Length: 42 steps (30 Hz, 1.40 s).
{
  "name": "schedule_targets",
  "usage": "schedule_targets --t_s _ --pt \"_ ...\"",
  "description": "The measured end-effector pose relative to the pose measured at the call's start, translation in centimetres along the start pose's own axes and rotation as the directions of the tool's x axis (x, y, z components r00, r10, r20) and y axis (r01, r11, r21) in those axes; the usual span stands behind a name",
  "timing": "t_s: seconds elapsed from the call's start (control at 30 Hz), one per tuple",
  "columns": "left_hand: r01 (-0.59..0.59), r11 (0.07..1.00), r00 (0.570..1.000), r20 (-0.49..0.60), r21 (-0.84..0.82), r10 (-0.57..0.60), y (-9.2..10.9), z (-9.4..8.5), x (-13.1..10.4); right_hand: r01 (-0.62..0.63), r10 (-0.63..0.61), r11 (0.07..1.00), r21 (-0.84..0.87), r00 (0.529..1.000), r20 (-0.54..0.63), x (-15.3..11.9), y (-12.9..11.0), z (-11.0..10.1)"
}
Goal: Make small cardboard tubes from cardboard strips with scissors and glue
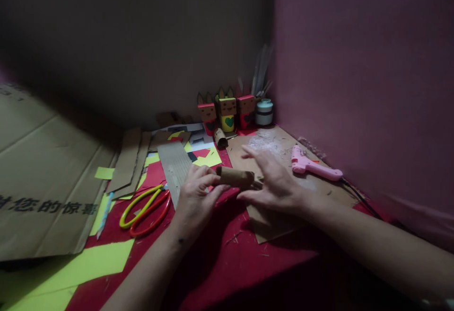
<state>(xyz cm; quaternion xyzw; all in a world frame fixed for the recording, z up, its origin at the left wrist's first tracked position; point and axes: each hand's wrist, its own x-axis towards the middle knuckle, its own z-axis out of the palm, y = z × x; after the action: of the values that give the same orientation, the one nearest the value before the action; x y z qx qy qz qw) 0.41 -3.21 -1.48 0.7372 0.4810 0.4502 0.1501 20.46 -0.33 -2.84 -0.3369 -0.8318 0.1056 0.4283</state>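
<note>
My left hand (199, 189) pinches the left end of a brown cardboard tube (234, 177), which lies sideways above the red cloth (227, 254). Fingers spread, my right hand (273, 183) is beside the tube's right end; whether a finger touches it, I cannot tell. A small yellowish bit shows near the right fingers, too blurred to name. Left of my left hand lie scissors (147, 211) with yellow and red handles. A pink hot glue gun (312, 165) rests on a cardboard sheet (273, 228) beyond my right hand.
Three cardboard-headed figures (227, 111) stand at the back beside a pale blue jar (264, 112). Another short tube (220, 138) lies before them. Cardboard strips (127, 159), yellow paper (95, 263) and a pencil (105, 216) cover the left. A large carton (46, 173) stands far left.
</note>
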Motion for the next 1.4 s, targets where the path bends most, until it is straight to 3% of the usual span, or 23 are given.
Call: schedule_targets --t_s 0.07,0.17,0.27,0.33,0.43,0.53,0.6,0.7,0.83,0.9,0.97,1.07,1.13,1.23,1.27,1.33,1.4 --pt "-0.103 0.995 0.993 0.053 0.003 0.103 0.1 0.3 -0.2 0.017 0.002 0.995 -0.096 0.981 0.195 -0.1 -0.6 0.5" --pt "-0.139 0.988 0.99 -0.014 -0.061 0.138 0.3 0.3 -0.4 -0.122 0.125 0.992 -0.028 0.945 0.301 0.1 -1.6 0.7" --pt "-0.013 0.973 0.996 -0.084 -0.232 -0.007 0.4 0.0 -0.4 -0.27 0.228 0.954 0.129 0.935 0.272 1.0 -2.3 0.2" --pt "0.102 0.924 0.994 -0.009 -0.368 -0.113 0.2 -0.1 -0.2 -0.303 0.23 0.918 0.255 0.932 0.28 1.8 -2.6 -0.2" --pt "0.241 0.848 0.97 0.12 -0.472 -0.209 0.2 0.0 -0.1 -0.357 0.189 0.823 0.442 0.906 0.379 2.9 -3.0 -0.3" --pt "0.316 0.821 0.947 0.113 -0.475 -0.299 0.4 0.0 -0.1 -0.492 0.174 0.624 0.606 0.844 0.507 3.4 -3.0 0.4" --pt "0.347 0.828 0.933 0.072 -0.44 -0.353 0.7 -0.2 0.0 -0.607 0.196 0.381 0.697 0.79 0.581 3.3 -2.8 1.0" --pt "0.353 0.853 0.925 0.002 -0.385 -0.381 0.8 -0.4 0.1 -0.646 0.206 0.071 0.76 0.755 0.623 2.9 -2.0 1.9" --pt "0.322 0.895 0.939 -0.017 -0.308 -0.344 0.4 -0.4 0.2 -0.687 0.229 -0.103 0.719 0.687 0.689 2.4 -1.0 2.5" --pt "0.291 0.92 0.954 0.006 -0.262 -0.3 0.2 -0.4 0.2 -0.717 0.217 -0.144 0.682 0.65 0.728 2.3 -0.8 2.5" --pt "0.255 0.941 0.966 0.032 -0.223 -0.255 0.2 -0.4 0.2 -0.744 0.175 -0.123 0.657 0.635 0.752 2.2 -0.9 2.4" --pt "0.224 0.96 0.975 0.053 -0.17 -0.218 0.3 -0.6 0.1 -0.775 0.145 0.025 0.631 0.628 0.765 2.1 -1.3 2.2" --pt "0.196 0.973 0.98 0.066 -0.119 -0.189 0.5 -0.6 0.0 -0.76 0.199 0.211 0.615 0.649 0.734 1.9 -1.6 2.0" --pt "0.144 0.985 0.986 0.094 -0.09 -0.136 0.7 -0.7 -0.2 -0.621 0.303 0.58 0.527 0.765 0.569 1.6 -2.1 1.6" --pt "0.143 0.983 0.986 0.097 -0.112 -0.132 0.8 -0.7 -0.2 -0.574 0.312 0.66 0.486 0.797 0.517 1.6 -2.2 1.4" --pt "0.185 0.965 0.982 0.082 -0.188 -0.172 0.8 -0.8 -0.2 -0.547 0.329 0.686 0.48 0.822 0.466 1.7 -2.3 1.1" --pt "0.274 0.912 0.961 0.066 -0.305 -0.267 0.7 -1.0 -0.1 -0.603 0.353 0.553 0.575 0.795 0.494 1.9 -2.0 0.9"
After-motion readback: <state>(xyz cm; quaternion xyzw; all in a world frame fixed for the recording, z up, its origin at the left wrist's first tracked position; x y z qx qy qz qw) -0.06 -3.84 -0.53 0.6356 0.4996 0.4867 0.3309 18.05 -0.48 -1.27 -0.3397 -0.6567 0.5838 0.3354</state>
